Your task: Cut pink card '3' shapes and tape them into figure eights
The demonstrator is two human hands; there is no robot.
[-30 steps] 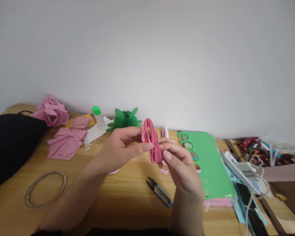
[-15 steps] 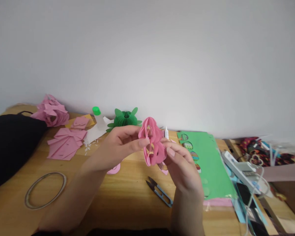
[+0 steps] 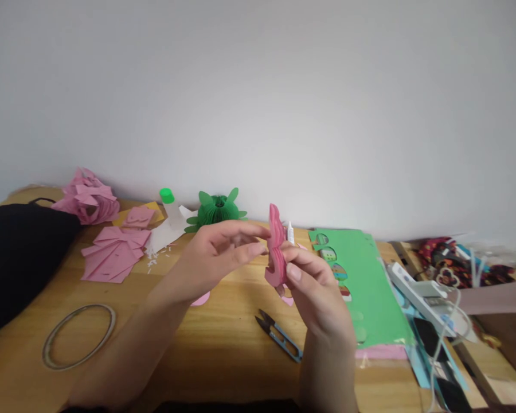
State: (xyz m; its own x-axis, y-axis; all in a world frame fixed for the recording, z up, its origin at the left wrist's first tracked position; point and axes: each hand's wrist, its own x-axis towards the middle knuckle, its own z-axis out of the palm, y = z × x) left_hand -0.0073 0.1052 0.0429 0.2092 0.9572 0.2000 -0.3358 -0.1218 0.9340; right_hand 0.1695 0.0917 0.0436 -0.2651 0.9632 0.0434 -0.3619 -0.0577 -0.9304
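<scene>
Above the table, my right hand (image 3: 316, 281) pinches a pink layered paper cutout (image 3: 276, 246) between thumb and fingers. Its scalloped layers are pressed together and seen nearly edge-on. To its left is my left hand (image 3: 223, 249), thumb and fingers apart with nothing between them. The left index fingertip comes right up to the paper's left side; whether it touches I cannot tell. Below the hands, blue-handled thread snips (image 3: 278, 335) lie on the wood. Small pink paper pieces (image 3: 201, 299) show partly behind the hands.
A green honeycomb paper ball (image 3: 218, 211) and a green-capped glue stick (image 3: 167, 201) stand near the wall. Pink folded papers (image 3: 116, 252) lie left, beyond a bangle (image 3: 79, 337). Green sheets (image 3: 365, 287) and a white power strip (image 3: 421, 295) occupy the right. A black bag (image 3: 21, 258) sits far left.
The pink paper cutout has gone from fanned open to closed flat, and sits slightly further right. My left thumb has come off it; my right hand keeps its hold.
</scene>
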